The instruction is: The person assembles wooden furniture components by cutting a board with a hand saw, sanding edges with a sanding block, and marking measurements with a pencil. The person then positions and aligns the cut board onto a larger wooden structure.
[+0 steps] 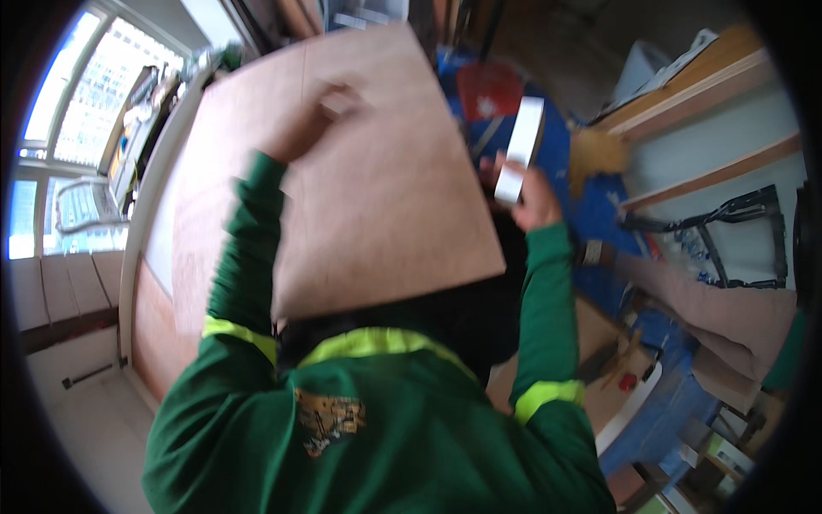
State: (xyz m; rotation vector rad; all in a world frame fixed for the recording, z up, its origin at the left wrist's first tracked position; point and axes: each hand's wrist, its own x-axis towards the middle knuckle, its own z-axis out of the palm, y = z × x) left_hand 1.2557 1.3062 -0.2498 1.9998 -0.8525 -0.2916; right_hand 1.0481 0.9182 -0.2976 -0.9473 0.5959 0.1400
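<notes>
Your left hand (321,116), at the end of its green sleeve with a yellow reflective band, lies blurred on the face of the large flat sheet of pale brown plywood (377,197); whether its fingers curl or lie flat you cannot tell. The sheet stands tilted before your chest, filling the middle of the view. At the sheet's right edge your right hand (533,193) is closed around a white rectangular block (521,150), held upright above a blue-covered surface (599,214).
</notes>
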